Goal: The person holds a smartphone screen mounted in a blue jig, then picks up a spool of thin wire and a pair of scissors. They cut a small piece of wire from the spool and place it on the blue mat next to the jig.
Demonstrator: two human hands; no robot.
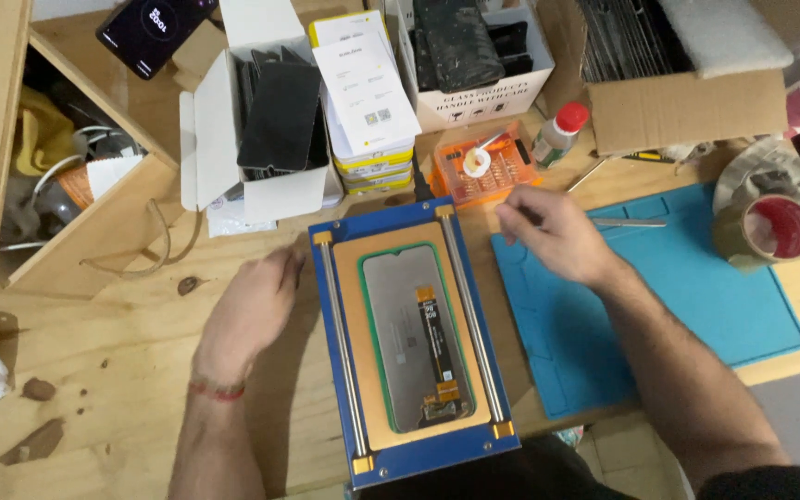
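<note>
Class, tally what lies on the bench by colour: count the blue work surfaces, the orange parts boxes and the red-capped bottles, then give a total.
Blue: 2, the blue fixture plate and the blue mat
Orange: 1, the orange parts box
Red-capped: 1, the small bottle
Total: 4

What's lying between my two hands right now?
In the head view, the blue metal fixture with a grey phone screen panel lies between the left hand and the right hand.
</note>
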